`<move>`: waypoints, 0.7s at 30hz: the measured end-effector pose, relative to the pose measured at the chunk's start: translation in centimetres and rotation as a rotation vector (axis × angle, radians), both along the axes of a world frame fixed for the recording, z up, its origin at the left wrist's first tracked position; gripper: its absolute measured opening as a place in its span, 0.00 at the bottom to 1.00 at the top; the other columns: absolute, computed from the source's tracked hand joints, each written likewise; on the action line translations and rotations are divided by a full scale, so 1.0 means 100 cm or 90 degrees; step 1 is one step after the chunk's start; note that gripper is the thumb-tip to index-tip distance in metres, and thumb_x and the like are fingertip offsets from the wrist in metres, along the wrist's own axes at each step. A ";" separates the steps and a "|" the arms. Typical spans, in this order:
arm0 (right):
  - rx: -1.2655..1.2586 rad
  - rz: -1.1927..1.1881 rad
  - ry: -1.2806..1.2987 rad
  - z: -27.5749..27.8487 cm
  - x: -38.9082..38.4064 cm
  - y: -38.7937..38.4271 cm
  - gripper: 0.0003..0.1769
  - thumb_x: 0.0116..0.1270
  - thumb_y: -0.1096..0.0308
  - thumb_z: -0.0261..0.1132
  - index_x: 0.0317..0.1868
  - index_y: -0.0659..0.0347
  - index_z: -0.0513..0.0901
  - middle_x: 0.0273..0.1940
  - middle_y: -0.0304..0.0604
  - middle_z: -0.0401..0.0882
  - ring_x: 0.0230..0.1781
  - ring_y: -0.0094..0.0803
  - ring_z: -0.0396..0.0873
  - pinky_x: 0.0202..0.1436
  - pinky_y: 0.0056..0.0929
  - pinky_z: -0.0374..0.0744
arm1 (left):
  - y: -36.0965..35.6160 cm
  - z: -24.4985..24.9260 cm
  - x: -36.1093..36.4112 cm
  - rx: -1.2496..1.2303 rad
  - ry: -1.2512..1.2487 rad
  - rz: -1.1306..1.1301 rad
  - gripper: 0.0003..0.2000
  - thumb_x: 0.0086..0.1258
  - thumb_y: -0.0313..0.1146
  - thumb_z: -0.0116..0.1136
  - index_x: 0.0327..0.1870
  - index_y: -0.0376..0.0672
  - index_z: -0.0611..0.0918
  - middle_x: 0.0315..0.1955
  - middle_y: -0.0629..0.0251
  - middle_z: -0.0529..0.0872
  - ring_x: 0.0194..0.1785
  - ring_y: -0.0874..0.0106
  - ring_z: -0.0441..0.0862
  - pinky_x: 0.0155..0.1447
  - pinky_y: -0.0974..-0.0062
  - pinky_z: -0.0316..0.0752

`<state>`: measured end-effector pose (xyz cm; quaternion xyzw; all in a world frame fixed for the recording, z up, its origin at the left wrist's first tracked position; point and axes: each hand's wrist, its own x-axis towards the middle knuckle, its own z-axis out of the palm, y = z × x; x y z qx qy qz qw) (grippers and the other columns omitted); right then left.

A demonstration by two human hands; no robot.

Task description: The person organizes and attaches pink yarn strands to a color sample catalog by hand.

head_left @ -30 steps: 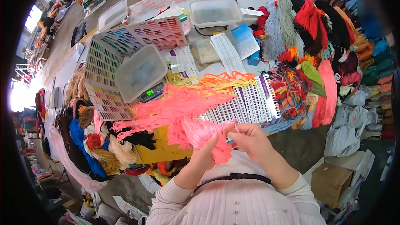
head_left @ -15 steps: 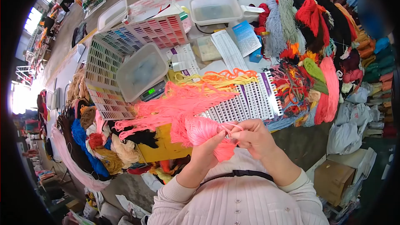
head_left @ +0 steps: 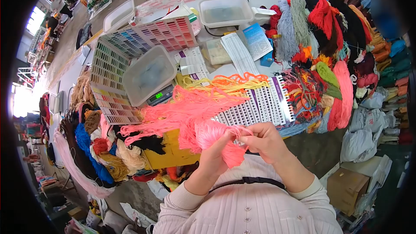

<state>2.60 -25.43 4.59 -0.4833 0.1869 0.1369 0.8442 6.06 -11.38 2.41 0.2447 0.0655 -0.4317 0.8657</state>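
A pink yarn skein (head_left: 209, 133) is gripped near its end by my left hand (head_left: 215, 149), with its fingers wrapped round it. My right hand (head_left: 265, 142) pinches thin pink strands at the end of the skein, close to my left fingertips. Loose pink yarn (head_left: 186, 108) spreads from the skein over the table. Behind it lie yellow and orange strands (head_left: 234, 82) and white punched cards (head_left: 255, 104) with a spiral binding.
A folded colour chart (head_left: 110, 73) stands upright beside a clear tub (head_left: 149, 76) on a digital scale (head_left: 160, 95). Yarn bundles (head_left: 299, 21) are heaped at the right, others (head_left: 86, 147) at the left. A cardboard box (head_left: 346, 188) sits at lower right.
Both hands keep their hold on the pink yarn. My right hand has shifted very slightly, and the view has moved a little.
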 end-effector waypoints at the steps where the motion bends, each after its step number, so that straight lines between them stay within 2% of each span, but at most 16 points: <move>1: -0.047 0.010 -0.005 0.000 0.001 0.001 0.03 0.53 0.76 0.59 0.26 0.67 0.79 0.17 0.29 0.69 0.16 0.11 0.59 0.17 0.14 0.56 | 0.000 0.001 0.000 0.020 0.003 -0.008 0.15 0.67 0.36 0.39 0.44 0.34 0.72 0.40 0.61 0.75 0.44 0.73 0.72 0.50 0.76 0.65; 3: -0.142 0.031 -0.016 -0.001 0.003 0.003 0.03 0.54 0.76 0.59 0.26 0.66 0.79 0.18 0.28 0.69 0.17 0.11 0.60 0.17 0.15 0.57 | -0.002 -0.001 -0.001 0.061 0.013 0.004 0.15 0.67 0.36 0.39 0.43 0.34 0.73 0.39 0.62 0.75 0.43 0.73 0.72 0.50 0.76 0.65; 6: -0.150 0.036 -0.059 -0.015 0.002 0.006 0.05 0.55 0.74 0.59 0.24 0.66 0.78 0.17 0.27 0.67 0.15 0.12 0.59 0.17 0.14 0.56 | -0.003 -0.002 0.000 0.054 -0.018 -0.004 0.15 0.67 0.37 0.39 0.43 0.34 0.73 0.40 0.61 0.75 0.45 0.73 0.71 0.51 0.75 0.65; 12: 0.182 -0.037 0.076 0.001 0.005 -0.009 0.10 0.57 0.71 0.58 0.19 0.63 0.74 0.15 0.29 0.65 0.12 0.14 0.55 0.16 0.13 0.54 | 0.006 -0.014 -0.002 -0.032 -0.094 0.008 0.21 0.66 0.40 0.40 0.54 0.34 0.66 0.52 0.59 0.67 0.57 0.72 0.62 0.57 0.71 0.61; 13: 0.169 -0.040 0.088 0.001 0.004 -0.008 0.11 0.57 0.72 0.57 0.18 0.62 0.73 0.15 0.30 0.65 0.12 0.14 0.55 0.15 0.14 0.54 | 0.006 -0.013 -0.002 -0.038 -0.103 0.001 0.22 0.66 0.41 0.40 0.56 0.34 0.64 0.54 0.60 0.65 0.58 0.72 0.60 0.58 0.71 0.60; 15: 0.141 -0.049 0.110 0.000 0.005 -0.004 0.12 0.57 0.73 0.56 0.16 0.61 0.71 0.15 0.30 0.64 0.12 0.13 0.55 0.14 0.15 0.53 | 0.004 -0.012 -0.002 0.007 -0.140 -0.010 0.25 0.65 0.43 0.39 0.57 0.33 0.61 0.54 0.60 0.65 0.58 0.70 0.62 0.58 0.71 0.59; 18: -0.005 -0.010 0.046 0.000 0.007 0.008 0.10 0.57 0.73 0.56 0.18 0.62 0.73 0.14 0.29 0.63 0.11 0.12 0.53 0.13 0.15 0.51 | 0.003 -0.007 -0.003 0.100 -0.216 -0.027 0.27 0.64 0.44 0.40 0.59 0.33 0.58 0.55 0.58 0.64 0.57 0.69 0.63 0.58 0.72 0.58; 19: -0.004 -0.011 0.043 -0.001 0.007 0.009 0.10 0.57 0.72 0.57 0.18 0.62 0.74 0.15 0.29 0.64 0.12 0.12 0.55 0.14 0.14 0.52 | 0.003 -0.006 -0.003 0.135 -0.244 -0.033 0.28 0.63 0.44 0.41 0.59 0.32 0.58 0.55 0.58 0.64 0.57 0.69 0.62 0.58 0.72 0.58; 21: -0.004 -0.011 0.039 -0.001 0.008 0.011 0.09 0.56 0.71 0.58 0.19 0.61 0.74 0.16 0.29 0.66 0.15 0.11 0.59 0.16 0.12 0.55 | 0.007 -0.007 0.000 0.102 -0.226 -0.067 0.29 0.62 0.45 0.42 0.59 0.32 0.57 0.55 0.56 0.64 0.57 0.68 0.63 0.58 0.71 0.58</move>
